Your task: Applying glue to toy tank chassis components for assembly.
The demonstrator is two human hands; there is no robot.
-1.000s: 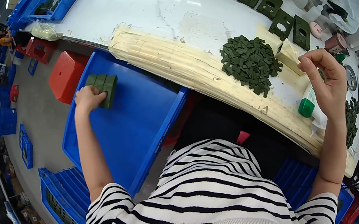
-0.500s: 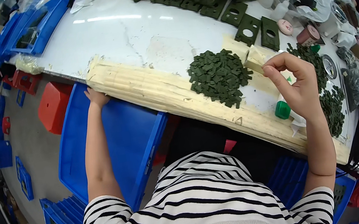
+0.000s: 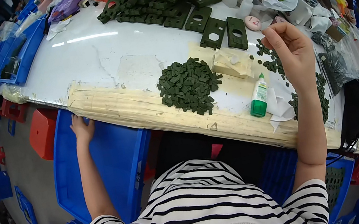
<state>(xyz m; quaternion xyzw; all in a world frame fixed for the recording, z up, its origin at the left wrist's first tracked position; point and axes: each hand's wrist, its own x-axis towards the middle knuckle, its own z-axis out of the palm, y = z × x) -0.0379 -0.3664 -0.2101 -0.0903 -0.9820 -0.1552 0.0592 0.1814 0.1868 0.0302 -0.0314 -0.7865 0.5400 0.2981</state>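
Observation:
My left hand (image 3: 82, 130) reaches over a large blue bin (image 3: 116, 159) beside the table's near edge. Its fingers are apart and nothing shows in them; the fingertips lie close to the bin's far end, and I cannot tell whether they touch it. Raised over the right part of the table, my right hand (image 3: 293, 48) has thumb and forefinger pinched together; anything between them is too small to make out. Below and around it lie scattered small dark green pieces (image 3: 323, 96). To its left are a glue bottle (image 3: 259, 96) with a green base and a pale block (image 3: 232, 63).
A heap of small green pieces (image 3: 190, 86) sits near the wooden edge strip (image 3: 112, 109). Larger green parts with holes (image 3: 214, 34) pile up behind. Plastic bags and bottles crowd the far right. A red stool (image 3: 41, 134) stands left of the bin.
The view has shifted, so the table's things appear further left. My right hand has moved away from the block, bringing the glue bottle into fuller sight. My left hand stays at the bin.

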